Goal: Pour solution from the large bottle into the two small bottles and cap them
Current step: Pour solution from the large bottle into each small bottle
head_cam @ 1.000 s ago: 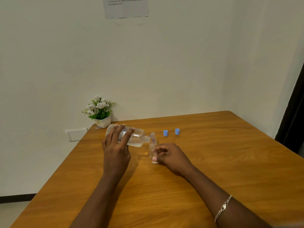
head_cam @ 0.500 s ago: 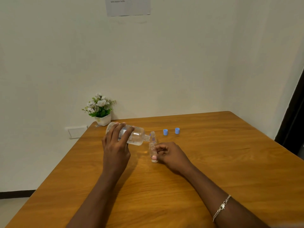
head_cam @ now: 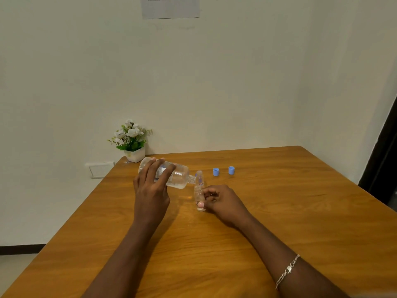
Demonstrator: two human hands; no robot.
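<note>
Hands barely moved: left hand (head_cam: 151, 190) grips tipped large bottle (head_cam: 178, 178), right hand (head_cam: 223, 201) pinches small bottle (head_cam: 198, 196).

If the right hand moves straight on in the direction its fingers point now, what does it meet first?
Gripping the near small clear bottle, the right hand points left, so it would likely meet the tilted large clear bottle in the left hand first; depth is unclear.

Where: on the person's head.
Facing: forward and down at the counter (head_cam: 290, 211) and wall (head_cam: 214, 82).
Near: left hand (head_cam: 150, 190) and right hand (head_cam: 224, 202) close in front.
</note>
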